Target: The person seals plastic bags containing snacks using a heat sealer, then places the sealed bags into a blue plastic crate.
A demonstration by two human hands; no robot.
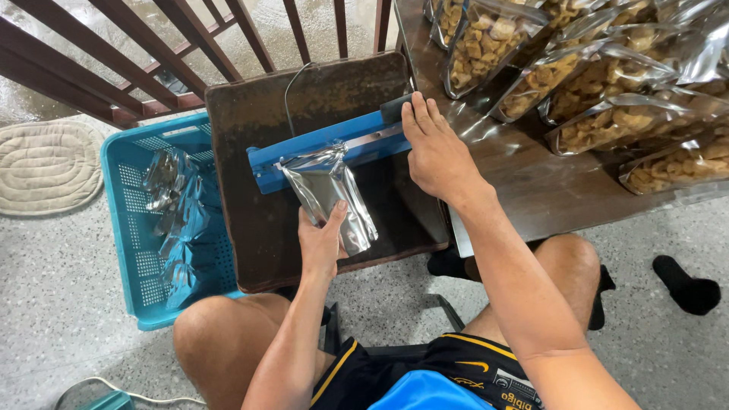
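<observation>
At the far left a pale oval mat [47, 165] lies on the speckled floor, and just right of it a turquoise plastic basket [129, 228] holds several silver pouches [178, 220] that look already finished, lying in a loose heap. Next to the basket stands a small dark table [250, 129] carrying a blue heat sealer [334, 144], whose arm is pushed down across the mouth of one silver foil pouch [330, 193]. The left hand [320, 241] grips this pouch at its near bottom edge, thumb on top and fingers curled beneath, keeping it straight under the bar. The right hand [434, 148] lies flat on the dark handle end of the sealer arm, fingers together and stretched out, pressing downward. So the seal on this pouch appears to be in the making, not yet released. Further right, on a brown tabletop [531, 190], many clear-fronted bags of brown snack pieces [607, 99] lie in overlapping rows; whether these are sealed cannot be told from here, so they may be what remains.
</observation>
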